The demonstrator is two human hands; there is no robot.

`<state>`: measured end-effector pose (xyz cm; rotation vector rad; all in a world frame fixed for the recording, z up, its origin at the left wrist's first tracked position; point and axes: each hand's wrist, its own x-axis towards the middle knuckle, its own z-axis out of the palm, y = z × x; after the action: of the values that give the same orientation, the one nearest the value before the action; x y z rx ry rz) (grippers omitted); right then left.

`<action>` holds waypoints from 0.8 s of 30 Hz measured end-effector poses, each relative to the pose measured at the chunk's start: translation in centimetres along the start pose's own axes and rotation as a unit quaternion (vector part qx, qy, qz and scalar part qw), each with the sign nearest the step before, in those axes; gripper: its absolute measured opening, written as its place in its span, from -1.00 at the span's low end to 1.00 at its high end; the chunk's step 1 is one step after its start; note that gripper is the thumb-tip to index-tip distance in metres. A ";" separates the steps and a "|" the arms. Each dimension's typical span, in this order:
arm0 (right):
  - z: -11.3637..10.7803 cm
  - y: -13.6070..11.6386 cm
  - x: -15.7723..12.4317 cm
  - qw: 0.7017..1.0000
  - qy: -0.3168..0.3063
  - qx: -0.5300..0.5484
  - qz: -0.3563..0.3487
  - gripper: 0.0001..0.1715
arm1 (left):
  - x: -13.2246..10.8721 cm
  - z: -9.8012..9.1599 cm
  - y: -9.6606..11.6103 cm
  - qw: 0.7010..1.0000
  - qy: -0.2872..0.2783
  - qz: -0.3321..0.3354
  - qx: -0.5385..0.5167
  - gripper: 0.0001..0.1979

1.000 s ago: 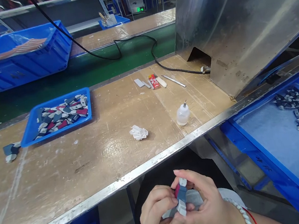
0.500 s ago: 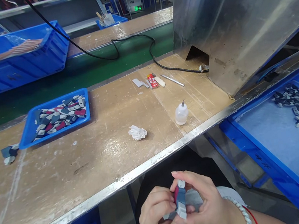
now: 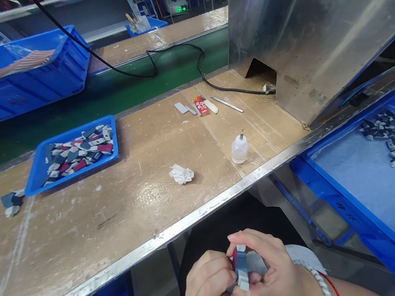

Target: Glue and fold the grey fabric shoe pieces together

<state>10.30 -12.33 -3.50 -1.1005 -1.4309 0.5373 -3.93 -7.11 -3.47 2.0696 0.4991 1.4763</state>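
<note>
Over my lap, below the bench edge, both hands hold a small curved piece [image 3: 241, 265] in blue-grey and white with a dark red side. My left hand [image 3: 209, 283] has its fingers curled on the piece's left side. Thumb and forefinger of my right hand [image 3: 273, 267] pinch it at its lower and upper ends. Fingers cover part of the piece. On the bench ahead stand a white squeeze bottle [image 3: 239, 150] with a metal tip and a crumpled white tissue [image 3: 181, 173].
A blue tray [image 3: 113, 140] of similar pieces sits at left, with loose pieces [image 3: 12, 202] beside it. Further back lie a metal pen-like tool [image 3: 227, 104], a red packet [image 3: 201, 105] and a black cable [image 3: 218, 88]. A metal housing [image 3: 300, 45] and a blue bin [image 3: 338, 206] are at right.
My hands and the piece have shifted slightly downward, with the piece turned a little. Both hands keep hold of it; the bench items stay put.
</note>
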 end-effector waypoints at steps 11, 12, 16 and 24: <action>-0.2 -0.8 0.4 1.000 0.020 -0.014 0.005 -0.21 | -1.3 -0.1 -0.1 0.995 0.033 0.019 0.088 -0.68; -0.2 -0.8 0.4 1.000 0.022 -0.010 0.004 -0.22 | -1.3 -0.3 -0.1 0.995 0.022 0.017 0.099 -0.65; 0.3 -0.7 0.4 0.998 0.053 -0.008 0.014 -0.23 | -1.2 -0.7 0.3 0.989 -0.007 0.034 0.142 -0.62; 0.6 0.0 -0.4 0.974 0.017 0.186 0.126 -0.25 | -0.9 -0.5 1.0 0.989 0.017 0.010 0.150 -0.60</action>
<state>9.64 -12.52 -3.82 -0.9848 -1.1080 0.9219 -4.74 -8.32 -3.41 2.2855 0.7560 1.5259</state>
